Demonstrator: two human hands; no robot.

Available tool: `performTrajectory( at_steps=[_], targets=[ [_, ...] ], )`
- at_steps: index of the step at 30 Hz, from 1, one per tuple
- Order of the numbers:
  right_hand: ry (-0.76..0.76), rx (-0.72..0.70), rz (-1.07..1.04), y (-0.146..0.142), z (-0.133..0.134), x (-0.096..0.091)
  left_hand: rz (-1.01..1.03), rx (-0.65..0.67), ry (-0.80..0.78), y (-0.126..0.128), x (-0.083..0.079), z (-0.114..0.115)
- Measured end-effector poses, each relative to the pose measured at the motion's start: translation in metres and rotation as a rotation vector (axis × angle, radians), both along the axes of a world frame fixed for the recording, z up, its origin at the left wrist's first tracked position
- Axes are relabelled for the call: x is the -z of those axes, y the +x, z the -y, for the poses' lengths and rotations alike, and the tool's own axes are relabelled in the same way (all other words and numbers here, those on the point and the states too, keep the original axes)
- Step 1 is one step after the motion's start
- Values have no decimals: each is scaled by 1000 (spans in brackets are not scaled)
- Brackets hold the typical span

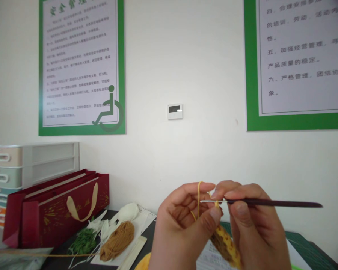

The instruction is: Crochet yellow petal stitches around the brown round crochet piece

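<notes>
Green-bordered poster [79,71] is hanging far left; maroon gift bags [56,221] are standing left, below it; left hand [183,221] is pinching a yellow-and-brown crocheted piece [227,248]; right hand [257,221] is grasping a dark-handled crochet hook [287,203], tip leftward; brown yarn skein [117,242] is lying left of both hands; crocheted piece is hanging between them, near right; yellow yarn strand [198,192] is looping over the left index finger
</notes>
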State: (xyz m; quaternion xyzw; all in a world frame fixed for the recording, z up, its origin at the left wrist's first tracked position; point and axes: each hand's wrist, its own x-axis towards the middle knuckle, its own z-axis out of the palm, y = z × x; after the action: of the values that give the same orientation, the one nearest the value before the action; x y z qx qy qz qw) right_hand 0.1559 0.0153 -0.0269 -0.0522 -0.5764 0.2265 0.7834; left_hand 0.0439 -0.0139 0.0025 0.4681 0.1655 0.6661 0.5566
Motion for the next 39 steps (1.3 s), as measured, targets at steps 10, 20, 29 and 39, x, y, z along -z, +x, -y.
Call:
performTrajectory(
  at_steps=[10, 20, 29, 39],
  targets=[
    [-26, -72, 34, 15, -6, 1, -21, 2, -18, -4, -1, 0],
    [93, 9, 173, 28, -4, -1, -18, -10, -5, -7, 0, -2],
    [246, 230, 233, 28, 7, -12, -6, -6, 9, -7, 1, -5],
    [640, 598, 436, 41, 0, -11, 36, 106, -25, -9, 0, -2]
  ],
)
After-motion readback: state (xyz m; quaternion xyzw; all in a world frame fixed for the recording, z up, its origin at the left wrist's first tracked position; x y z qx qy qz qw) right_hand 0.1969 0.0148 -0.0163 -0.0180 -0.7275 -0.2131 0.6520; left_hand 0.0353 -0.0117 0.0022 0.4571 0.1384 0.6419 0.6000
